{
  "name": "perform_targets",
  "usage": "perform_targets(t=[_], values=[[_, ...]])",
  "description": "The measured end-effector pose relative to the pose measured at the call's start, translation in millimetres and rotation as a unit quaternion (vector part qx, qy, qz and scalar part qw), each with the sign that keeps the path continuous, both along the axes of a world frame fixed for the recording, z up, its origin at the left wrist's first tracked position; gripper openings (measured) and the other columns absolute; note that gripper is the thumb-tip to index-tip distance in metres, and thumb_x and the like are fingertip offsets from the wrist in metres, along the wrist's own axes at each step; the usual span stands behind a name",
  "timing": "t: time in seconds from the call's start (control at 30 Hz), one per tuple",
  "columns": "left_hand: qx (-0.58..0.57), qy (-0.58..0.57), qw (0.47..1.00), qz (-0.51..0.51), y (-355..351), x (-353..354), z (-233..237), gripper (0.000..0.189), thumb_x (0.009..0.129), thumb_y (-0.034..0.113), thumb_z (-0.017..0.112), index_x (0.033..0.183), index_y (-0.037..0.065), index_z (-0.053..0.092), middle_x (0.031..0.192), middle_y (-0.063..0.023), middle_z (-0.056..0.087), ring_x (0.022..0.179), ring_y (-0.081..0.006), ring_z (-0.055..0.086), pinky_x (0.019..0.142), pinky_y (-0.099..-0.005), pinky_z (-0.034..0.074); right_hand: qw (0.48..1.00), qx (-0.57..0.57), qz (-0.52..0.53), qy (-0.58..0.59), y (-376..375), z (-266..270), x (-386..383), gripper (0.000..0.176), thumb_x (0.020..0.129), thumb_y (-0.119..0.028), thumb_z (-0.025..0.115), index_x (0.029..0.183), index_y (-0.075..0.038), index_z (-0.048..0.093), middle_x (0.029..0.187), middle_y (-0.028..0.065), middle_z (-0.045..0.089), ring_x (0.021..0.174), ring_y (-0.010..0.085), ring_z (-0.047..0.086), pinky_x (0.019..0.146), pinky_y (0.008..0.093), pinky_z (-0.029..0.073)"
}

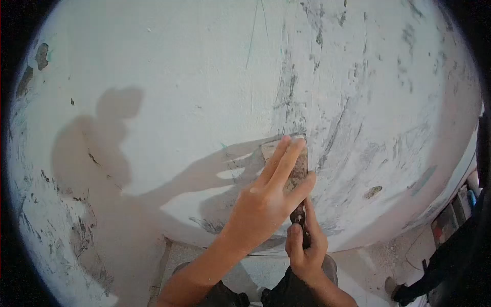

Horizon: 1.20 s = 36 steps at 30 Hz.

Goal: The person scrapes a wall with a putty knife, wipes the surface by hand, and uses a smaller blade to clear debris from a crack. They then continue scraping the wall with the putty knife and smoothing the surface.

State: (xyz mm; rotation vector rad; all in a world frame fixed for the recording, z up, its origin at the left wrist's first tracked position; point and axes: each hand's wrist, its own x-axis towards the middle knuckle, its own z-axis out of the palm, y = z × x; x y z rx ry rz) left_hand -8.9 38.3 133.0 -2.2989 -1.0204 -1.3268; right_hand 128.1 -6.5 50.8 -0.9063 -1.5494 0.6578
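Observation:
A putty knife (299, 168) with a broad, stained blade lies against the white, patchy wall (189, 66), its blade edge pointing up. My right hand (310, 251) is closed around its dark handle, thumb on top. Across the blade lie the stretched index and middle fingers of my left hand (262, 203), pressing near the edge. The left thumb is spread to the blade's right side, and the remaining left fingers are hard to make out. Dark scraped streaks (290, 84) run up the wall above the blade.
Shadows (87, 148) fall on the wall at left. A small hole (373, 192) marks the wall at right. My legs (294, 286) are below, close to the wall. At lower right stand a person's dark-clothed leg (440, 271) and a box of items (455, 215).

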Motion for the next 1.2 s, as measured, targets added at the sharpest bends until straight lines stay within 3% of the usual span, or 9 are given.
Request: perform_targets(t=[0.13,0.4,0.63,0.7,0.8,1.0,1.1,1.17,1.2], values=[[-0.006,0.042,0.999,0.022,-4.9,-3.3,9.8,0.028,0.076,0.007,0.070,0.104,0.011,0.073,0.146,-0.0178,0.043,0.136,-0.0361,0.043,0.104,-0.0404,0.049,0.999,-0.022,0.038,0.028,-7.0,6.3,1.7,0.054,0.099,-0.004,0.047,0.150,0.003,0.030,0.082,0.0067,0.065,0.057,0.0055,0.050,0.052,0.0241,0.043],[0.008,0.032,0.999,0.009,-3.9,0.9,16.6,0.028,0.077,0.005,0.069,0.104,0.008,0.072,0.147,-0.0204,0.041,0.137,-0.0377,0.041,0.103,-0.0384,0.049,0.999,-0.036,0.035,0.009,-6.2,19.2,-0.6,0.057,0.100,-0.007,0.043,0.153,0.002,0.023,0.074,0.0042,0.061,0.055,0.0063,0.049,0.051,0.0236,0.041],[0.002,0.023,1.000,-0.003,-2.1,-2.2,3.7,0.031,0.077,0.004,0.067,0.107,0.008,0.072,0.147,-0.0223,0.041,0.137,-0.0380,0.042,0.105,-0.0405,0.047,0.999,-0.026,0.025,0.010,-6.3,8.3,-1.8,0.057,0.099,-0.004,0.046,0.151,0.003,0.026,0.072,0.0035,0.060,0.058,0.0071,0.051,0.053,0.0242,0.042],[0.013,0.014,1.000,-0.016,0.1,-2.2,6.8,0.031,0.077,0.004,0.066,0.107,0.008,0.072,0.146,-0.0216,0.043,0.136,-0.0377,0.043,0.104,-0.0414,0.048,0.999,0.005,0.024,0.021,-3.0,6.8,-5.5,0.057,0.098,-0.004,0.046,0.151,0.003,0.027,0.078,0.0067,0.064,0.058,0.0075,0.051,0.054,0.0246,0.043],[0.011,-0.017,1.000,-0.001,-2.4,0.1,10.1,0.030,0.076,0.005,0.068,0.106,0.009,0.073,0.146,-0.0172,0.045,0.135,-0.0361,0.044,0.107,-0.0432,0.045,1.000,0.007,0.012,0.017,1.6,7.3,-6.2,0.056,0.097,-0.002,0.046,0.150,0.003,0.030,0.101,0.0167,0.068,0.061,0.0084,0.053,0.056,0.0258,0.044],[-0.004,-0.033,0.999,-0.005,-6.5,2.7,5.4,0.031,0.076,0.005,0.069,0.107,0.010,0.073,0.143,-0.0181,0.047,0.134,-0.0360,0.045,0.108,-0.0437,0.043,0.999,-0.019,0.027,0.009,-3.5,13.4,-2.7,0.057,0.097,-0.003,0.050,0.150,0.002,0.030,0.099,0.0190,0.068,0.062,0.0098,0.054,0.059,0.0251,0.044],[-0.009,-0.029,0.999,0.019,-20.8,-13.4,-10.9,0.039,0.074,0.002,0.070,0.111,0.013,0.073,0.141,-0.0189,0.046,0.132,-0.0383,0.045,0.108,-0.0475,0.042,0.999,0.010,0.045,-0.029,-2.2,5.9,7.3,0.058,0.096,-0.005,0.053,0.150,-0.001,0.032,0.088,0.0179,0.069,0.060,0.0114,0.054,0.059,0.0261,0.044],[-0.093,0.023,0.983,0.158,-43.8,-28.5,-33.3,0.051,0.069,0.003,0.074,0.118,0.017,0.070,0.142,-0.0183,0.042,0.127,-0.0395,0.045,0.105,-0.0499,0.040,0.977,-0.021,0.154,-0.145,-5.5,-15.3,21.9,0.058,0.096,-0.009,0.057,0.150,-0.010,0.036,0.084,0.0163,0.070,0.058,0.0157,0.055,0.061,0.0297,0.048],[-0.108,0.030,0.975,0.191,-50.2,-34.4,-51.4,0.057,0.067,0.004,0.076,0.122,0.019,0.068,0.142,-0.0173,0.040,0.125,-0.0392,0.045,0.105,-0.0507,0.039,0.977,-0.018,0.157,-0.140,-6.1,-33.8,25.8,0.058,0.096,-0.009,0.057,0.150,-0.010,0.036,0.084,0.0163,0.070,0.058,0.0157,0.055,0.061,0.0297,0.048]])
